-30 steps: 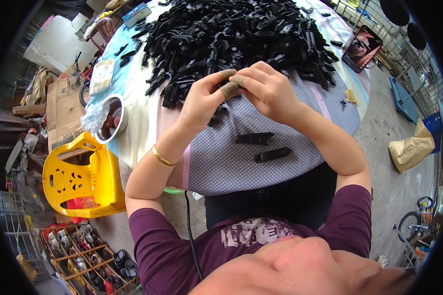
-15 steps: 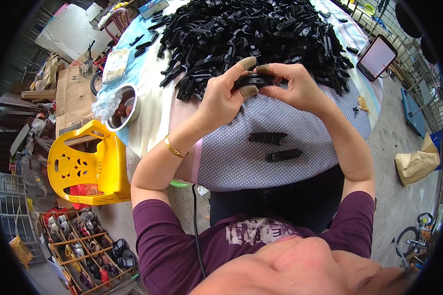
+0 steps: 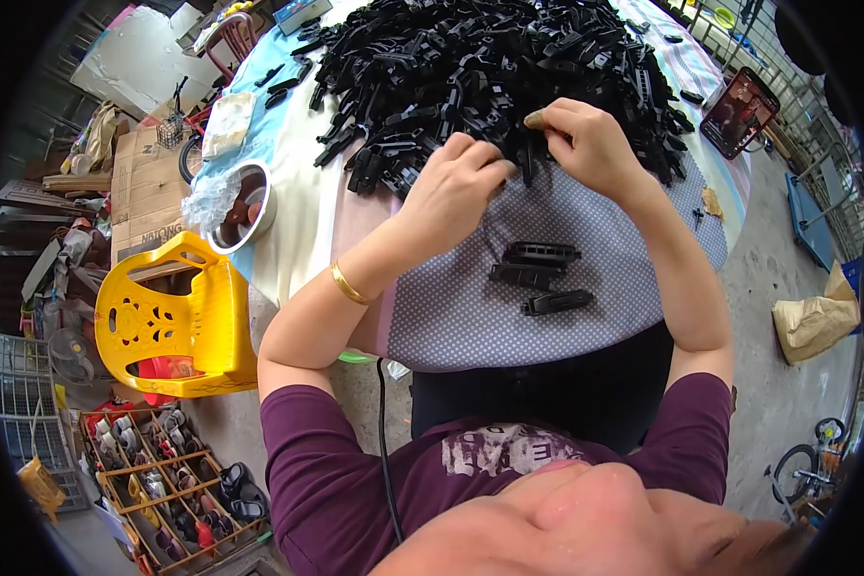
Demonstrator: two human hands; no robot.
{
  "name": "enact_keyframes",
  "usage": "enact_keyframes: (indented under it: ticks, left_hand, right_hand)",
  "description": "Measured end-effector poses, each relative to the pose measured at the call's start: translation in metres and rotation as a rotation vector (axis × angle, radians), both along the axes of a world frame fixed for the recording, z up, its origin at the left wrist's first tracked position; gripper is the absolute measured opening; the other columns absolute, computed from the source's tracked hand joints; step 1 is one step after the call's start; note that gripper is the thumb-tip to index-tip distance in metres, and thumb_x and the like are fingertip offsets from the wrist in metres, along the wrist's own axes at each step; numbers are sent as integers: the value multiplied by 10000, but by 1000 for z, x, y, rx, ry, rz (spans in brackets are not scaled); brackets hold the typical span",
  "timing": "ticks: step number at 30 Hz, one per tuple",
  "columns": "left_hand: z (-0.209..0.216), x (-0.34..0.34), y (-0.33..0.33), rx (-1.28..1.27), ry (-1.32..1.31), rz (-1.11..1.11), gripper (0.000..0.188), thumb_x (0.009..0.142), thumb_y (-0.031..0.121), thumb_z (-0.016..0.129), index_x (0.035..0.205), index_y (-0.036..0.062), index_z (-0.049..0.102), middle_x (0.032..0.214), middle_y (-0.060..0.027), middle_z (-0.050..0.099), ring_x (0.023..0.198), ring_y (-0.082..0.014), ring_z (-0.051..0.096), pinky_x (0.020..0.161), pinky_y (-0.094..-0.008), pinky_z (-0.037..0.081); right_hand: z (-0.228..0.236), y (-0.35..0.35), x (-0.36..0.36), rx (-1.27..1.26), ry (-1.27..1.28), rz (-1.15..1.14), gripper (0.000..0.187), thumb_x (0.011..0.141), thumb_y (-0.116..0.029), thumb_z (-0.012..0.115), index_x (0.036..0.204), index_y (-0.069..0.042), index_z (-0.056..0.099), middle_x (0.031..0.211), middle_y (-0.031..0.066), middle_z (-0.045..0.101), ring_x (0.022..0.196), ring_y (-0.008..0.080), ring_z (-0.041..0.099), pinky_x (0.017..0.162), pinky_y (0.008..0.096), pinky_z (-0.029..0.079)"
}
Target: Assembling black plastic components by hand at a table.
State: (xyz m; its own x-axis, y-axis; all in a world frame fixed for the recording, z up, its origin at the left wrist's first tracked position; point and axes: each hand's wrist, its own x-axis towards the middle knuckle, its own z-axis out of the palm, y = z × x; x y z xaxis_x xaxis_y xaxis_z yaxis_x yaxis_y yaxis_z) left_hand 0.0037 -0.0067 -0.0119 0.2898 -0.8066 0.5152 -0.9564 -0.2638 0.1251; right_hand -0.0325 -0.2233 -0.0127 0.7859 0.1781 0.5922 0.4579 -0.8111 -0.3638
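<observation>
A large heap of small black plastic parts covers the far side of the table. At its near edge, my left hand is closed with curled fingers; what they hold, if anything, is hidden. My right hand reaches to the heap with thumb and bent forefinger apart, a tan wrap on a fingertip. A narrow black part lies between my hands. Nearer me on the dotted cloth rest three loose parts: a ridged black part, another black part beside it, and a lower black part.
A phone stands at the table's right edge. On the left are a white bowl with clear plastic at its rim and a yellow plastic chair. A dark cable runs down beside my body.
The black part that both hands held now lies with the two others on the cloth. My hands have separated, the right moving toward the heap. The phone's screen has changed from pale to dark.
</observation>
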Motion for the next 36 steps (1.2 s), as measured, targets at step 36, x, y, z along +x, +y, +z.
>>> enact_keyframes:
  ticks: [36]
  left_hand:
    - [7,4,2,-425,1740,-171,216,958,134,412,1106,-20,443,986,-153,611,902,-256,648,806,-329,539]
  right_hand:
    - [14,33,-21,55,1,69,250,693,-51,706,922,7,623,821,73,611,696,184,590,630,289,489]
